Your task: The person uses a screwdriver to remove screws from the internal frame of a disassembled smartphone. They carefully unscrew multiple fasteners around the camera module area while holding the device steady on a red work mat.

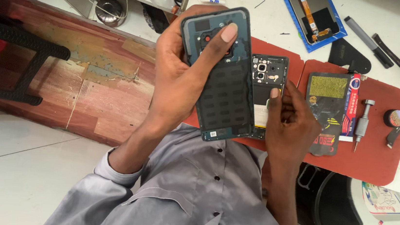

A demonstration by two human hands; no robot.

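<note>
While your left hand [176, 83] grips the back cover [220, 75], keep its thumb off the camera cutout. Your right hand [292, 124], closed on the phone [266, 84] just beside the cover, should steady it.

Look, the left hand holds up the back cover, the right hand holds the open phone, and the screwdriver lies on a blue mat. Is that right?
Not quite. The head view shows the screwdriver on a red mat, not blue. The left hand does hold up the back cover, and the right hand holds the open phone.

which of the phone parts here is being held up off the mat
The dark teal back cover, gripped in the left hand. The opened phone body lies on the red mat, and the screen part sits farther away.
</note>
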